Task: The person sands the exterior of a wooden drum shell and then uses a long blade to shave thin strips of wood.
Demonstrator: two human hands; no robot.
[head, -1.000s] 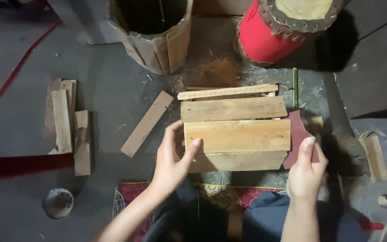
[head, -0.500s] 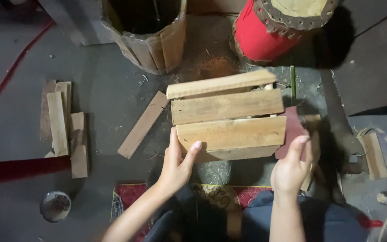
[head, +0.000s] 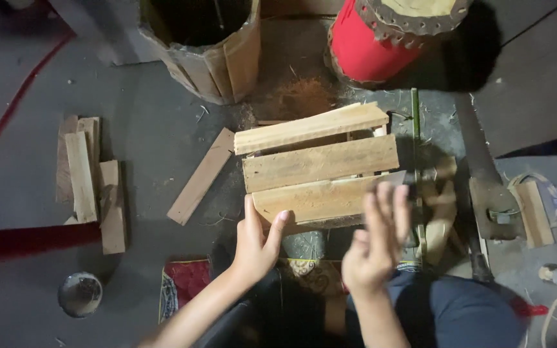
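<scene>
Wooden slat panel (head: 320, 164): one piece, pale raw wood. We are seeing three broad boards running side to side, fixed across cross-pieces that are showing through the gaps between them. The top board is sitting askew, its right end rising higher than its left; the lower two are lying nearly level. The whole panel is tilting slightly, its near edge lifting off the dark floor. It is lying centre frame, and we are gripping its near left corner with the left hand (head: 256, 241); the right end of the lowest board is blurring behind the right hand (head: 375, 248).
</scene>
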